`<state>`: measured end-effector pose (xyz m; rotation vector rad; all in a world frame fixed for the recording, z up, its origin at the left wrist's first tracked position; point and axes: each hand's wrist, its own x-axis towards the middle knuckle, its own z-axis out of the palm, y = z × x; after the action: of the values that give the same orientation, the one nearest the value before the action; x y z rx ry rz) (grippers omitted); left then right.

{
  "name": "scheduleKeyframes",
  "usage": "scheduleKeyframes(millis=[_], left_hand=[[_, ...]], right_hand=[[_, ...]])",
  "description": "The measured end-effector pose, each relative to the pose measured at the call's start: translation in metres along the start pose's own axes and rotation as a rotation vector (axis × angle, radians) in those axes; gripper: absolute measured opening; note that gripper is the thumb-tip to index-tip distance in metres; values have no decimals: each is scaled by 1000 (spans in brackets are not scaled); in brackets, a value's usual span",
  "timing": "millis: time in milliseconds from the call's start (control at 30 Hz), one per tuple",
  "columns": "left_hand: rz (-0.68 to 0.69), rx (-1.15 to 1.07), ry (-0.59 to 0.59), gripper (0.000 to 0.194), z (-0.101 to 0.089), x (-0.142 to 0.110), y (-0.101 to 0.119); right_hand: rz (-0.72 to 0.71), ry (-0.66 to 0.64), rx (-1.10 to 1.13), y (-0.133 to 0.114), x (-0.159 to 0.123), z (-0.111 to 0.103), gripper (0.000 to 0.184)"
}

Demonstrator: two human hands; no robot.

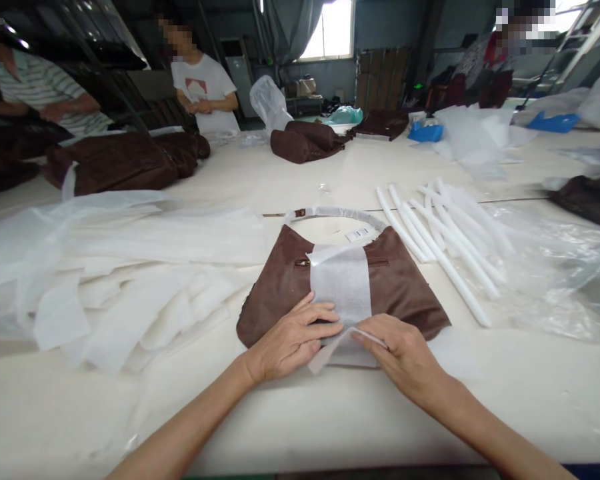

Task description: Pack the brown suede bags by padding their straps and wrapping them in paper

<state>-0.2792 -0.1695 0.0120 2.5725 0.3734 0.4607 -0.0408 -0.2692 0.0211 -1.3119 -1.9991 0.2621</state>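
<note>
A brown suede handbag (400, 283) lies flat on the white table (330, 407) in front of me, its handle (330, 213) wrapped in white foam. A white foam strip (341, 280) runs down the bag's middle. My left hand (293, 337) rests flat on the bag's lower edge, fingers pressing the strip. My right hand (403, 353) pinches the strip's lower end where it folds at the bag's bottom.
A heap of white foam sheets (110, 287) lies at my left. White foam tubes (445, 233) and clear plastic bags (555, 267) lie at the right. More brown bags (125, 163) (305, 141) sit farther back. Other people stand at the table's far left and back.
</note>
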Motion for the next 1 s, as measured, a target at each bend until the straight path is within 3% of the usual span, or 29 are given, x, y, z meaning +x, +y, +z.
scheduleKeyframes(millis=[200, 233, 367, 467, 567, 633, 700, 767, 867, 1000], left_hand=[[-41, -207, -96, 77, -14, 4, -4], [-70, -200, -57, 74, -12, 6, -3], [-271, -183, 230, 31, 4, 11, 3], [-353, -190, 328, 28, 13, 15, 8], [-393, -175, 370, 26, 15, 17, 11], [-397, -166, 381, 28, 15, 18, 11], [-391, -152, 392, 28, 15, 19, 11], [-388, -119, 407, 28, 16, 20, 11], [-416, -54, 458, 31, 20, 22, 11], [-484, -64, 551, 39, 25, 23, 10]], right_hand=[[233, -28, -16, 1, 11, 11, 38], [261, -32, -23, 2, 13, 13, 37], [416, -35, -36, 8, 21, 19, 32], [487, 47, -20, 7, 20, 17, 31], [354, 297, -53, -6, 11, 11, 7], [141, 334, -132, -20, 1, 11, 22], [-54, 184, -233, -31, -7, 18, 36], [-125, 5, -323, -34, -12, 30, 50], [-65, -109, -417, -28, -16, 49, 66], [-14, -104, -456, -20, -19, 61, 73]])
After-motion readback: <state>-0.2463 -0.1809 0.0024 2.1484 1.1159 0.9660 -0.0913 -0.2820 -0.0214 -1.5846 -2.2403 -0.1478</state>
